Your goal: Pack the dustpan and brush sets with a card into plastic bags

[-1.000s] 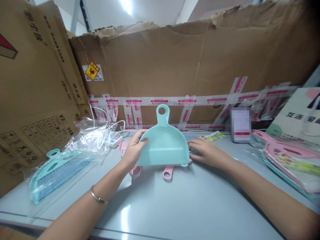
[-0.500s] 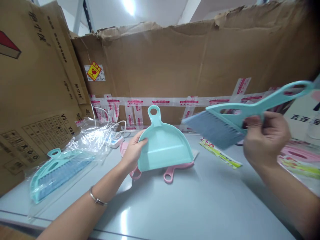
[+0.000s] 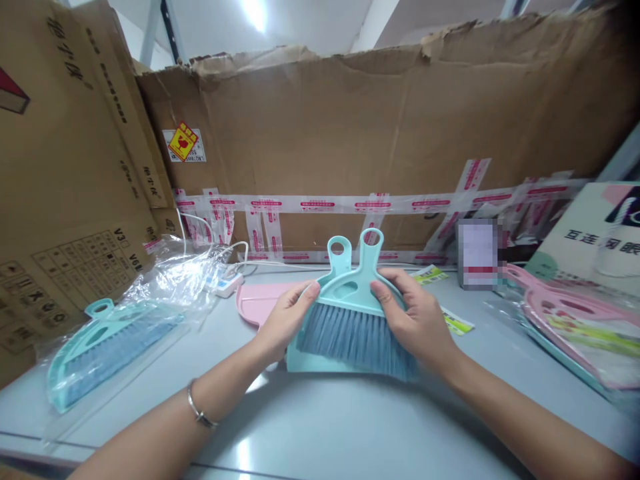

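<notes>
A mint-green dustpan (image 3: 320, 363) is held above the table by my left hand (image 3: 287, 317), closed on its left edge. In front of the pan's face lies a mint-green hand brush (image 3: 357, 297) with grey-blue bristles, its handle up and slightly right of the pan's handle. My right hand (image 3: 413, 317) grips the brush at its right side, thumb on the front. The left thumb rests near the brush's left end. Behind them a pink dustpan (image 3: 257, 303) shows in part on the table.
At the left lies a mint dustpan-and-brush set (image 3: 110, 347) in clear plastic. A pink set (image 3: 575, 307) in plastic lies at the right, near a printed board (image 3: 590, 233). Green-yellow label strips (image 3: 457, 323) lie behind my right hand. A large cardboard box (image 3: 320, 127) stands along the back.
My right hand has brought the brush from the right to the dustpan and turned its handle upward. The brush now overlaps the pan's face. The pan has shifted slightly right and down.
</notes>
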A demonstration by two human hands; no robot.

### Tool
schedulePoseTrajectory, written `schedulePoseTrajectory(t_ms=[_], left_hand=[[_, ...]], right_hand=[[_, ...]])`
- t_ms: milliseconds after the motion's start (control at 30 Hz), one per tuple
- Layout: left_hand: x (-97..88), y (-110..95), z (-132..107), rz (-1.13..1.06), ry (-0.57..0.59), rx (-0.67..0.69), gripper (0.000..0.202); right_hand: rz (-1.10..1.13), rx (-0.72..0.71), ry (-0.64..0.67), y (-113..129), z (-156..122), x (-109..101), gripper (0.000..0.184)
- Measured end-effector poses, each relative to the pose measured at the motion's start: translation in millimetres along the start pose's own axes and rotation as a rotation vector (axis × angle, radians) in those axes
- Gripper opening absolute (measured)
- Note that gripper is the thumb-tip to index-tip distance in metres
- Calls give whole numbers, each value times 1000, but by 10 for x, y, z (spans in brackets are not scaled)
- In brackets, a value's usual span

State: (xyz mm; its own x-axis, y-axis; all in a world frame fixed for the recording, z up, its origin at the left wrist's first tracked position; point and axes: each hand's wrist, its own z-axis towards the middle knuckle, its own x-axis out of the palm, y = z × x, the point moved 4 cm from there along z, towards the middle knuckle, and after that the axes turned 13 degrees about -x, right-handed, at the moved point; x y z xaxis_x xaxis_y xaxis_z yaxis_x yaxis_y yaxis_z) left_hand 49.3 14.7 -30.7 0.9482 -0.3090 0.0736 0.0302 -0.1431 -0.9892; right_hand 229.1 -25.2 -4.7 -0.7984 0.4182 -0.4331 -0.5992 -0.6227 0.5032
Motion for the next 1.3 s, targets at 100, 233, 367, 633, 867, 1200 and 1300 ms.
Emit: schedulePoseTrajectory(t_ms=[100, 233, 367, 633, 867, 1200, 1300], left_hand=[[57, 21, -23, 42, 37, 3, 42], [86, 23, -51, 128, 22, 45, 43], [97, 34, -59, 156, 14, 62, 41], [92, 59, -67, 126, 43, 76, 40], [113, 88, -85, 147, 134, 24, 40], [13, 48, 14, 345, -35, 45, 39], [-30, 74, 50, 348, -60, 30, 40]], right_hand=[[-117, -101, -49, 8, 12, 18, 18], [-221, -186, -44, -6, -14, 97, 15], [-200, -204, -51, -68, -40, 146, 16], [222, 206, 52, -329, 54, 91, 54], [509, 396, 427, -223, 74, 131, 43], [165, 229, 459, -208, 221, 305, 38], [114, 186, 485, -251, 277, 371, 34]])
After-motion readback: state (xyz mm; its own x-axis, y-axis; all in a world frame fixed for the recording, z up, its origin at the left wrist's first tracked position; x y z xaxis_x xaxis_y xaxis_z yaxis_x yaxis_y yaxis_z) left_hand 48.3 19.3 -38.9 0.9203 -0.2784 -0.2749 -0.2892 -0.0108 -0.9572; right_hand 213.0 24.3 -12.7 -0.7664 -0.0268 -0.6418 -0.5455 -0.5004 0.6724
